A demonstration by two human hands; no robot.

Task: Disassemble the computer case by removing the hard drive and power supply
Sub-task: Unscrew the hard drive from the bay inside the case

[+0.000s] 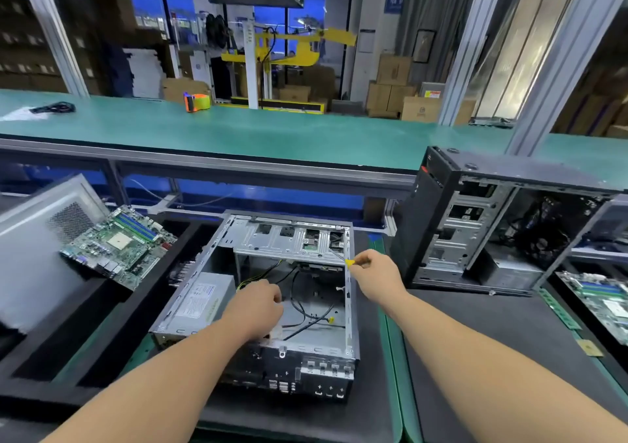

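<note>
Both hands work inside the open computer case [258, 293], which lies on its side at the centre of the desk [475, 334]. At 3 o'clock stands a second, upright case [475, 225]; at 9 o'clock a loose motherboard [119, 245] leans on a grey side panel [30, 245]. Within the open case, the power supply [200, 301] sits in its 9 o'clock corner, seemingly not yet taken out. The drive cage [292, 238] spans the 12 o'clock end; the hard drive itself cannot be made out.

His left hand [256, 306] is curled over the cables [306, 310] beside the power supply, though what exactly it pinches cannot be told. His right hand [373, 274] grips a yellow-handled screwdriver [343, 259], its shaft angled into the cage at 1 o'clock.

Likely risks: the tip slipping off a screw and scoring the cage, a loosened screw falling among the cables, or a tug on cables that remain plugged straining a connector.
</note>
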